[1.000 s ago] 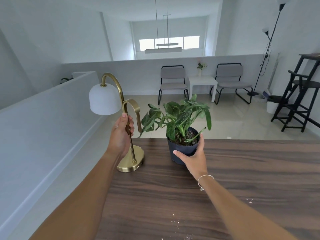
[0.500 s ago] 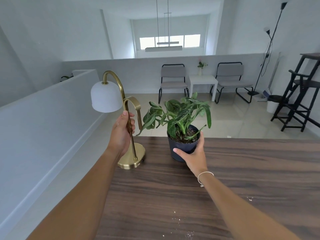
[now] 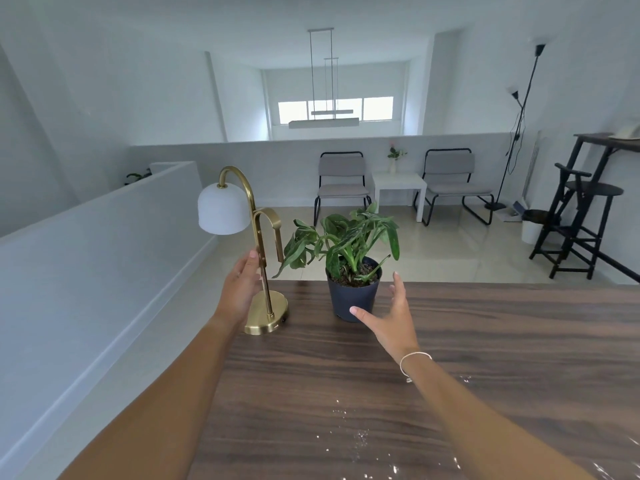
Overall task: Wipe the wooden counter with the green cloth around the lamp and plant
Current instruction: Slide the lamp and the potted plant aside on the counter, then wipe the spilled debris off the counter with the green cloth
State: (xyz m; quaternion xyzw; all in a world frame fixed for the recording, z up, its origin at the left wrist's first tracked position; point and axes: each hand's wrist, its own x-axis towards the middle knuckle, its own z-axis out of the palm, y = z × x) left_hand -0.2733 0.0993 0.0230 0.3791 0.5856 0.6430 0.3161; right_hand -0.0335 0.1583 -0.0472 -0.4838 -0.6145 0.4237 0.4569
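The wooden counter (image 3: 450, 341) is carrying, at its far left corner, a brass lamp (image 3: 258, 251) and a dark pot (image 3: 353, 297) containing soil and a leafy plant (image 3: 346, 237). The left hand (image 3: 239, 292) is resting loosely against the lamp stem, possibly touching; the right hand (image 3: 391, 323) is hovering spread wide just beside the pot, holding nothing. White specks (image 3: 360, 436) are lying on the near counter.

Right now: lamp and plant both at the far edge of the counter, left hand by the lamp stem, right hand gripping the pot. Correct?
Not quite. The right hand is open, fingers spread, clear of the pot, not gripping it. The rest holds in the head view: lamp and plant stand at the counter's far edge, left hand by the lamp stem.
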